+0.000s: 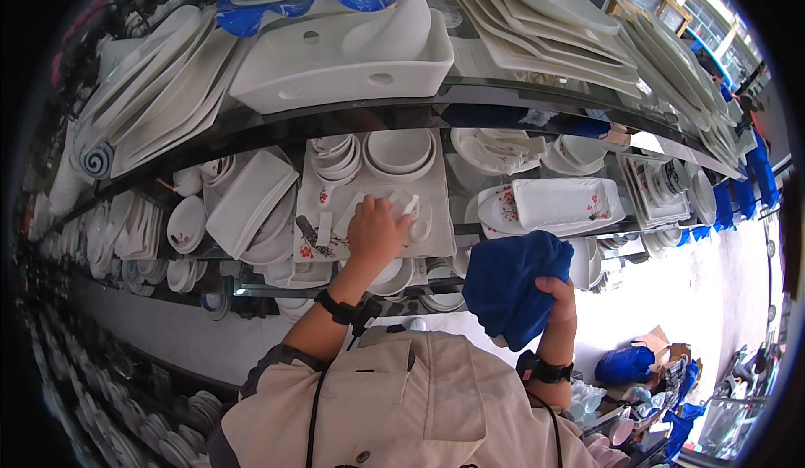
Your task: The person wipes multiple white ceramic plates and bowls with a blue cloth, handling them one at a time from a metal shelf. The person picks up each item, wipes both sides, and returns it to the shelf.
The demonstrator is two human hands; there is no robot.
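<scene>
My right hand [558, 297] grips a bunched blue cloth [513, 283] in front of the shelf. Above the middle shelf, my left hand [377, 229] has its fingers bent around a small white ceramic piece [404, 201], whose exact kind is partly hidden. Beneath it lies a corrugated cardboard sheet [442, 191]. White ceramic spoons with red flowers [337, 248] rest beside that hand, along with a dark patterned strip [312, 233]. Behind stand nested white bowls [401, 151] and a stack of smaller bowls [334, 166].
Overhead, the upper glass shelf holds a white rectangular dish [335, 78] and stacked plates [553, 36]. Flowered rectangular trays [566, 204] sit right of the cardboard, tilted white dishes [251, 204] left. More crockery fills lower shelves. A blue bundle [625, 365] lies at lower right.
</scene>
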